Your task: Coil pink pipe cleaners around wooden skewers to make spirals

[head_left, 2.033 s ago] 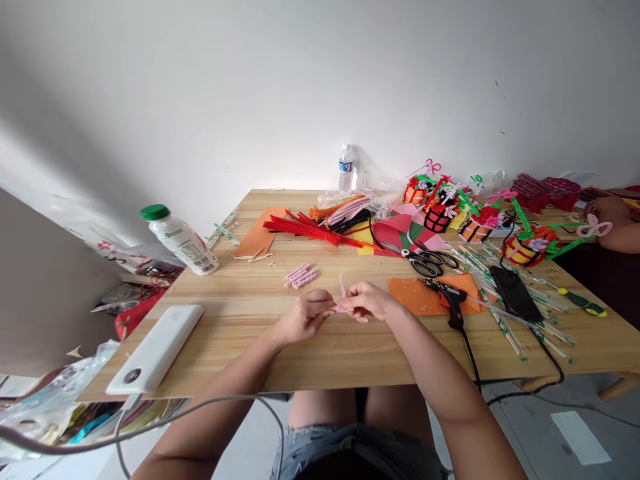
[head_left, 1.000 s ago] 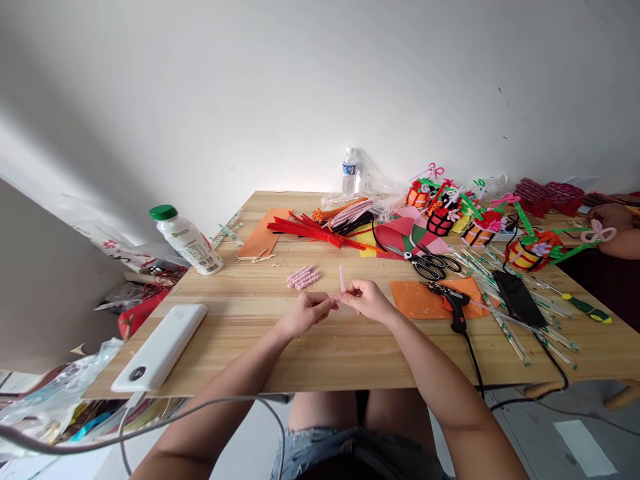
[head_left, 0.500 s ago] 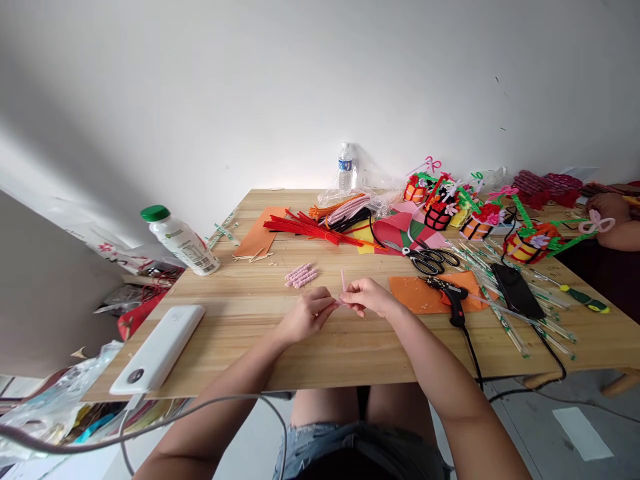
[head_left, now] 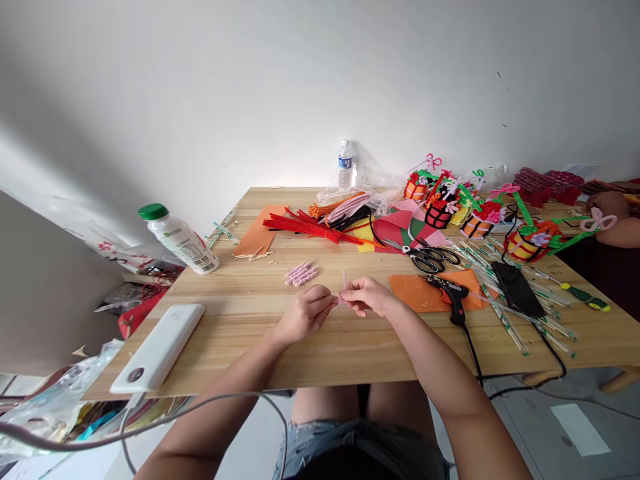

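Between my hands, above the middle of the wooden table point(head_left: 240, 340), is a pale pink pipe cleaner point(head_left: 345, 279), one end of it sticking up. My left hand point(head_left: 310, 312) pinches its wound part from the left. My right hand point(head_left: 367, 297) is closed on it from the other side, thumb and forefinger together. The fingers hide most of the wound section, and I cannot tell what is inside the coil. Just beyond my left hand lie several pink coiled pieces point(head_left: 301, 274) side by side.
Right of my hands, a glue gun point(head_left: 454, 297) rests on orange felt point(head_left: 406, 293), near scissors point(head_left: 430, 259) and a phone point(head_left: 517, 290). Red pipe cleaners point(head_left: 310, 228) and small flower baskets point(head_left: 479, 223) stand behind. At left are a bottle point(head_left: 183, 240) and power bank point(head_left: 159, 348). Another person's arm point(head_left: 620, 223) shows far right.
Both hands stay in nearly the same place, still pinching the pink pipe cleaner. Its upright end has shifted very slightly. Nothing else on the table has visibly moved.
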The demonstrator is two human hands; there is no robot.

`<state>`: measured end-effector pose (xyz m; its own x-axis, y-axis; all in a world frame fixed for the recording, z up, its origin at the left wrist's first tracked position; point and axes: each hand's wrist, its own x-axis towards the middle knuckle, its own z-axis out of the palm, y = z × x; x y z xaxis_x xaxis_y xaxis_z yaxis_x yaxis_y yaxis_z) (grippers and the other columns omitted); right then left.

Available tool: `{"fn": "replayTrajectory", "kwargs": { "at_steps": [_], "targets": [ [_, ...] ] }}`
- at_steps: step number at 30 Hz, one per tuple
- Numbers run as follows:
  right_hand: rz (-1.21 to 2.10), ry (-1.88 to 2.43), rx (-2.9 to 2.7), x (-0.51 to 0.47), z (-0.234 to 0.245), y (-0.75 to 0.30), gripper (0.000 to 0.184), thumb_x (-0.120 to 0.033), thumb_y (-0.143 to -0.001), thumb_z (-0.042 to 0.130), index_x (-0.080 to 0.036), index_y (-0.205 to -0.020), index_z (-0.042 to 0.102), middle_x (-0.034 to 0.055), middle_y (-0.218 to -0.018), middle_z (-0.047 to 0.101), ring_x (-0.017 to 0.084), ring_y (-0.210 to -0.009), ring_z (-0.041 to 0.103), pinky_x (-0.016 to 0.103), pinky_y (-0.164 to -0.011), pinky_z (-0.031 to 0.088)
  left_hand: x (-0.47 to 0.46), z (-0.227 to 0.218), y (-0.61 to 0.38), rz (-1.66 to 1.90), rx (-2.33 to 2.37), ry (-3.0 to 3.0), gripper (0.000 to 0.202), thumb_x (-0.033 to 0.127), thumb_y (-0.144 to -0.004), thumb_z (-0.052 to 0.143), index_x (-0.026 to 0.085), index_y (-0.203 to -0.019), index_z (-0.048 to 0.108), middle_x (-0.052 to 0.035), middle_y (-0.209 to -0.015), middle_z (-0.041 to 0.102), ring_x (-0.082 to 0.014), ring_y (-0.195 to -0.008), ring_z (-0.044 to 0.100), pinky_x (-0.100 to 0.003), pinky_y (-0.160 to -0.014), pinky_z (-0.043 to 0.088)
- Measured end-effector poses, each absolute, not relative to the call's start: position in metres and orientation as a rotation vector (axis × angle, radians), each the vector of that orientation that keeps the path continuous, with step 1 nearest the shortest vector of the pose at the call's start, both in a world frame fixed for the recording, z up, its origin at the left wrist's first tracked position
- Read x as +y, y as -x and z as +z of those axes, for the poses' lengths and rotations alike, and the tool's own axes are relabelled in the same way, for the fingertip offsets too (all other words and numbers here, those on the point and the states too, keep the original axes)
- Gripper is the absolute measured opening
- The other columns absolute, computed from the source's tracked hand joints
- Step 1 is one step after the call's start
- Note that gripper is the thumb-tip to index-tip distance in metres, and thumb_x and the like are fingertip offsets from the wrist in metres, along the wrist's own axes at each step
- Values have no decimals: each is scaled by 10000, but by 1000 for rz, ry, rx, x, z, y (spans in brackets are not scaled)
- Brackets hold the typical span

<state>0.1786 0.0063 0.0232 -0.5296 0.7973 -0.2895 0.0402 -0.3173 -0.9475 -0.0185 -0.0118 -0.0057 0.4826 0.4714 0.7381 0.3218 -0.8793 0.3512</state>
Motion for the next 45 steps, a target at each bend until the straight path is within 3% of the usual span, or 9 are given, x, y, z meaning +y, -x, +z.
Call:
{"fn": "replayTrajectory", "kwargs": {
  "at_steps": [4, 10, 16, 24, 31, 34, 38, 42, 45],
  "targets": [
    [1719, 1046, -1469, 6, 20, -177, 393, -451, -628, 779, -151, -597, 527, -53, -461, 501, 53, -349, 407, 183, -322, 310, -14, 0, 16, 1281, 818, -2175, 224, 289, -894, 550, 118, -866, 693, -71, -767, 595, -121, -666, 553, -241, -597, 457],
    [1433, 1086, -1638, 2, 20, -171, 377, -462, -697, 726, -155, -607, 525, -64, -439, 488, 48, -363, 415, 183, -387, 289, -13, 5, 19, 774, 965, -1530, 508, 569, -862, 476, 101, -744, 634, 18, -500, 474, -83, -441, 414, -213, -437, 328],
    [1571, 1135, -1548, 5, 20, -175, 415, -508, -644, 749, -142, -616, 555, -41, -509, 534, 56, -349, 432, 197, -346, 316, -15, 7, 17, 1016, 919, -1924, 384, 423, -867, 562, 120, -655, 665, -19, -616, 514, -104, -592, 455, -234, -553, 377],
    [1548, 1172, -1632, 4, 22, -177, 365, -465, -700, 736, -129, -672, 596, -54, -483, 523, 45, -354, 444, 178, -363, 322, -14, 5, 19, 1130, 799, -2185, 294, 297, -908, 527, 125, -759, 714, -79, -716, 608, -134, -641, 554, -249, -577, 439],
    [1878, 1104, -1402, 5, 22, -177, 399, -456, -600, 793, -135, -579, 557, -43, -458, 505, 49, -336, 390, 191, -304, 298, -12, -2, 20, 1298, 674, -2480, 205, 195, -908, 509, 142, -923, 706, -90, -784, 621, -140, -696, 577, -258, -617, 470],
    [1917, 1070, -1340, 6, 22, -177, 405, -450, -587, 799, -140, -562, 540, -40, -475, 503, 49, -353, 390, 194, -313, 303, -13, -3, 18, 1328, 730, -2458, 198, 220, -900, 524, 149, -920, 708, -89, -795, 628, -142, -712, 580, -270, -640, 477],
    [1644, 1048, -1480, 4, 21, -174, 399, -486, -649, 746, -155, -584, 534, -59, -453, 471, 57, -357, 404, 199, -360, 292, -16, 3, 15, 1155, 872, -1958, 321, 397, -885, 541, 121, -822, 694, -71, -720, 598, -126, -630, 547, -257, -573, 461],
    [1376, 1086, -1638, 1, 21, -170, 385, -483, -698, 713, -172, -602, 508, -66, -442, 472, 61, -388, 399, 199, -408, 288, -14, 6, 17, 769, 941, -1349, 517, 604, -808, 527, 103, -737, 628, 7, -530, 485, -89, -439, 434, -219, -409, 330],
    [1355, 1157, -1676, 1, 20, -170, 354, -477, -712, 701, -168, -641, 544, -62, -467, 490, 64, -391, 407, 201, -410, 292, -12, 5, 19, 739, 978, -1377, 478, 580, -761, 599, 105, -724, 629, 38, -488, 435, -71, -428, 368, -206, -416, 269]
  ]
}}
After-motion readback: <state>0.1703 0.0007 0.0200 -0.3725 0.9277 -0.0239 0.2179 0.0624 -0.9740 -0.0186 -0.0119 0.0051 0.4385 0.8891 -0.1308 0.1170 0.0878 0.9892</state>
